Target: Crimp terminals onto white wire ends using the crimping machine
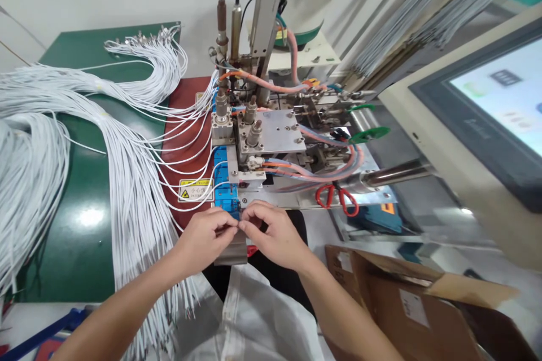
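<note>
My left hand (213,232) and my right hand (267,232) meet fingertip to fingertip at the near end of a row of blue fixture blocks (226,190). Both are closed in a pinch. Whatever lies between the fingertips is too small and covered to make out. Several white cables (192,169) run from a large bundle (127,192) on the left into the blue blocks. Just beyond my hands stands the machine, with its metal top plate (277,132) and hoses. Below my fingers is a grey metal surface (231,251).
Red-handled scissors (337,198) lie on the machine base. A wire spool with green flanges (367,124) sits farther back. The touchscreen (499,96) juts in from the right, above an open cardboard box (406,304). A warning label (195,190) marks the red board (182,118).
</note>
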